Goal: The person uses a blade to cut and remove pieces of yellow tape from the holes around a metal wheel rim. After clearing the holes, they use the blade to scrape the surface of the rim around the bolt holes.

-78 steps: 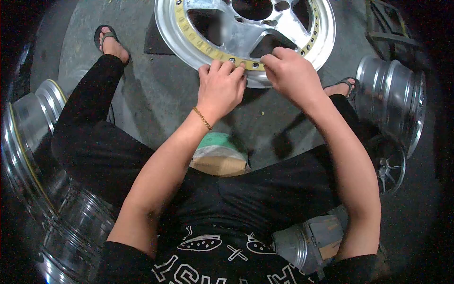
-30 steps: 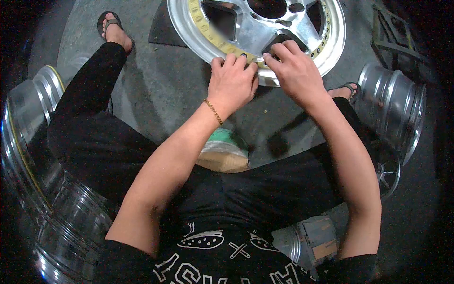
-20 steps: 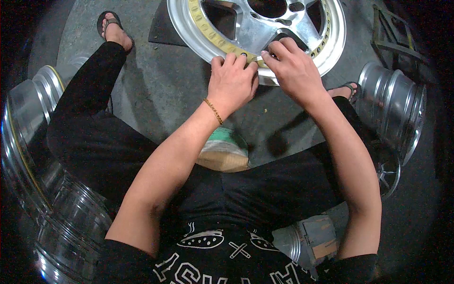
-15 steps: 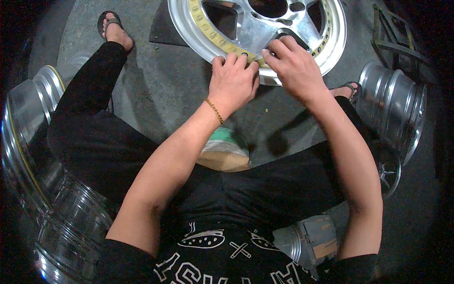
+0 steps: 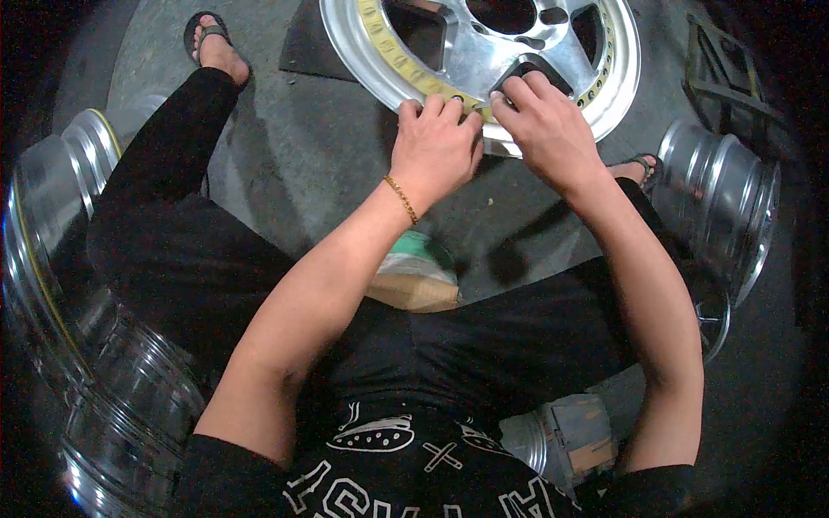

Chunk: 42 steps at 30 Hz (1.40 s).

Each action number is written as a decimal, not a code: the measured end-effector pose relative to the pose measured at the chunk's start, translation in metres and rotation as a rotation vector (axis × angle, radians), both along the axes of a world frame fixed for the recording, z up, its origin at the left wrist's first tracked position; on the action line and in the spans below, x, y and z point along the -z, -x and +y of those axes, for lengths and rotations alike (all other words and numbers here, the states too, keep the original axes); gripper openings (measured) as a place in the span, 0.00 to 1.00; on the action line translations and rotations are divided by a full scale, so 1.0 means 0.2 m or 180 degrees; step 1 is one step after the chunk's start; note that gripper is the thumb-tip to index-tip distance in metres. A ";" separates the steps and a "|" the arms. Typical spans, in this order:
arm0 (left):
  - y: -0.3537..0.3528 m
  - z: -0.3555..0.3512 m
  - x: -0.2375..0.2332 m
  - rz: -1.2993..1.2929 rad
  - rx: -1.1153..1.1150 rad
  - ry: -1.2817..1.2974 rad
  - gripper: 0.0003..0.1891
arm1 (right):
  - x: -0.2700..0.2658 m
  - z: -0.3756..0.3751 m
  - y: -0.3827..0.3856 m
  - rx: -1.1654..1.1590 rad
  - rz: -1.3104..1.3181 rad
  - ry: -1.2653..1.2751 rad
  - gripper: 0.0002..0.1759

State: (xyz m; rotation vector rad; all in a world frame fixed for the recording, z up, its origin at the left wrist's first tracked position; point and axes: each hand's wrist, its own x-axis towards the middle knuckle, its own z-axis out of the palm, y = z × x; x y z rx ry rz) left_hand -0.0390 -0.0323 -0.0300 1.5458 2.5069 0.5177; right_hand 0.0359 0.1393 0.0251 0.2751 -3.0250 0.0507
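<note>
A polished silver wheel rim (image 5: 358, 47) with thick spokes leans at the top of the view. A yellow tape-like strip (image 5: 393, 59) runs round its inner ring, with round hole shapes showing along it. My left hand (image 5: 436, 145), a gold chain bracelet (image 5: 401, 200) at its wrist, curls its fingers over the rim's near lip, fingertips against the yellow strip. Close beside it, my right hand (image 5: 553, 134) has its fingers bent and drawn together at the strip. Whatever sits between the right fingertips is hidden.
More silver rims (image 5: 717, 194) stand at the right, and others (image 5: 91, 155) are stacked at the left. A dark mat (image 5: 315, 47) lies under the worked rim. A green and tan block (image 5: 416, 268) is between my legs. A metal frame (image 5: 725, 73) stands at the upper right.
The rim and both hands appear slightly further right in the view, along with a small shift of the camera. Both hands stay at the same part of the rim.
</note>
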 end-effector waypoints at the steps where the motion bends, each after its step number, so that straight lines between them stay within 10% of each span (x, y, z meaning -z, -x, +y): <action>1: 0.00 0.00 0.00 -0.0006 -0.0010 -0.0047 0.17 | 0.00 0.00 0.00 -0.0001 -0.0001 0.0003 0.08; 42: 0.00 0.00 0.00 -0.0042 -0.0041 -0.0042 0.18 | 0.05 -0.06 -0.08 0.1399 -0.0965 0.0967 0.13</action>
